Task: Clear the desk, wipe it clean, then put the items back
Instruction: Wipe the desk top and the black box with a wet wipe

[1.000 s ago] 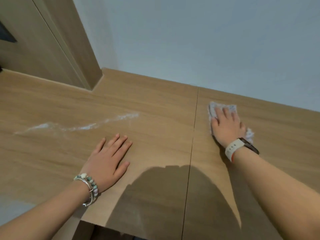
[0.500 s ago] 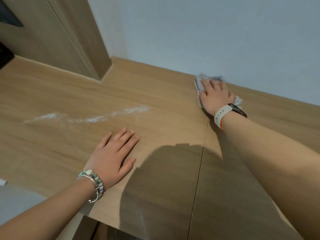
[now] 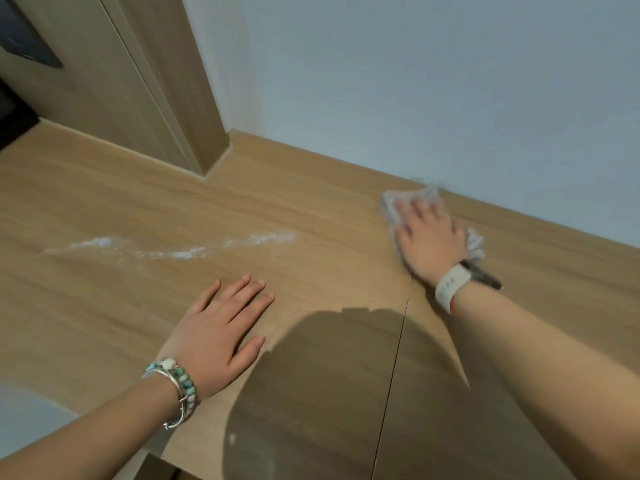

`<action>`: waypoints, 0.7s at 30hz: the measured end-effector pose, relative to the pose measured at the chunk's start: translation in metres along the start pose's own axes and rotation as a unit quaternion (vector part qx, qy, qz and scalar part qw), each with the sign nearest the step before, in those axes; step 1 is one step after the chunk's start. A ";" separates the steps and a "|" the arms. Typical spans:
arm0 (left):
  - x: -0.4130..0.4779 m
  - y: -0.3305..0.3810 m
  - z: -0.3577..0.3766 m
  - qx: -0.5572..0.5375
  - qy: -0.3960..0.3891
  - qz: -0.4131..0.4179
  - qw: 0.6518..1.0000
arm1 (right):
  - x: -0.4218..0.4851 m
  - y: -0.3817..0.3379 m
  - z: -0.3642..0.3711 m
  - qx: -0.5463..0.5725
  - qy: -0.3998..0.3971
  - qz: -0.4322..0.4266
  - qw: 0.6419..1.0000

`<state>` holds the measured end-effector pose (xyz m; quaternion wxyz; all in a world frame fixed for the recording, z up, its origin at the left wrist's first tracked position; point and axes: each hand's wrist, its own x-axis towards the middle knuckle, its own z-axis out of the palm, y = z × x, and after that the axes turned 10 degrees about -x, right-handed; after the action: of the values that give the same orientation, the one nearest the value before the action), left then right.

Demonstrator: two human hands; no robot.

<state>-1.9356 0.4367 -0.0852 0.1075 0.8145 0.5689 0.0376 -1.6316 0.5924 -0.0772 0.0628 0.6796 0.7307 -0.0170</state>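
The wooden desk (image 3: 311, 216) fills the view, with a seam running from front to back. My right hand (image 3: 427, 237) presses flat on a pale cloth (image 3: 391, 206) near the back wall, just right of the seam's far end. The cloth shows ahead of the fingers and behind the wrist. My left hand (image 3: 221, 327) rests flat on the desk, fingers straight and spread, nearer the front edge. A streak of white dust or residue (image 3: 180, 249) lies across the desk, left of the cloth and beyond my left hand.
A wooden cabinet side panel (image 3: 166, 98) rises at the back left, meeting the desk at a corner. A pale wall (image 3: 415, 81) runs along the desk's back edge. The desk's front edge (image 3: 162, 455) drops off at the lower left. My shadow darkens the front middle.
My right hand slid the cloth from the right section up to the back wall, then a little toward the front along the seam. My left hand stayed flat in place.
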 end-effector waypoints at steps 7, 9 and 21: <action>0.000 0.000 0.000 0.012 -0.015 -0.001 1.000 | -0.095 -0.039 0.007 -0.021 0.018 -0.267 0.963; -0.001 0.000 0.000 0.016 -0.017 -0.005 1.000 | -0.042 -0.019 0.004 -0.009 0.006 -0.106 0.994; 0.030 -0.076 -0.048 -0.002 0.075 -0.139 0.987 | -0.060 -0.091 -0.001 -0.006 -0.005 -0.220 0.976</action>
<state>-2.0035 0.4959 -0.0563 0.0697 0.7223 0.6828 0.0846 -1.7176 0.5257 -0.0744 0.0649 0.5021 0.8619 -0.0296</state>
